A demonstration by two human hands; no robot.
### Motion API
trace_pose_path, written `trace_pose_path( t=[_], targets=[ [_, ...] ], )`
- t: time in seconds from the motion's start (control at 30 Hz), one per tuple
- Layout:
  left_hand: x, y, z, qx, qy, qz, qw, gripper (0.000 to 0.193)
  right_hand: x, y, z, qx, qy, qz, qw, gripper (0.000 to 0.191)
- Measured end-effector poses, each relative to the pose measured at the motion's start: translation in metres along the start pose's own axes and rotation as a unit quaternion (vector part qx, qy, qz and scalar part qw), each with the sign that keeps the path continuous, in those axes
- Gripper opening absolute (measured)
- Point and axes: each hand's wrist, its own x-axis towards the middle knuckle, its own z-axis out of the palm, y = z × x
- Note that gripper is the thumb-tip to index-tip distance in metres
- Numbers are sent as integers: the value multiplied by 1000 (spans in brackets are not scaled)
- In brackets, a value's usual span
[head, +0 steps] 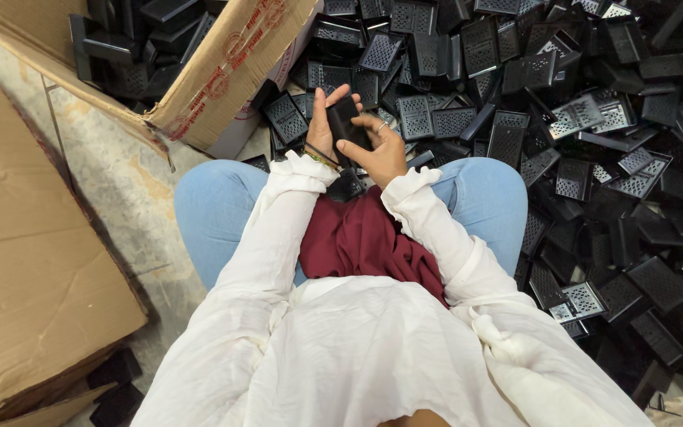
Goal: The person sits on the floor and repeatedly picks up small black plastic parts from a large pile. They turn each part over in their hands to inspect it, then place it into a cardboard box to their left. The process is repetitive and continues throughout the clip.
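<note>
I sit on the floor with knees apart, in a white top and blue jeans. My left hand (324, 126) grips a black rectangular plastic part (343, 119) upright in front of me. My right hand (377, 150) holds the same part from the right, fingers pressing on its face. Bangles ring my left wrist and a ring shows on a right finger. Another black piece (347, 187) lies just under my hands, between my knees.
A big heap of black perforated plastic parts (579, 119) covers the floor ahead and to my right. An open cardboard box (223, 79) with more such parts stands at upper left. Flattened cardboard (25, 261) lies at my left.
</note>
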Motion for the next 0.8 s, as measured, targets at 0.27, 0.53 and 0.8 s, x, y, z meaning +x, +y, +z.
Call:
trace_pose_path(
  t=[0.27,0.53,0.8],
  targets=[
    [-4,-11,0,32,-59,42,997,57,-1,14,-2,-63,-6,-119,991,52],
    [-1,7,4,-55,-35,51,997,47,15,22,-29,129,-15,87,988,40],
    [5,2,6,60,-25,-27,998,60,24,28,-55,220,14,162,962,37]
  ],
)
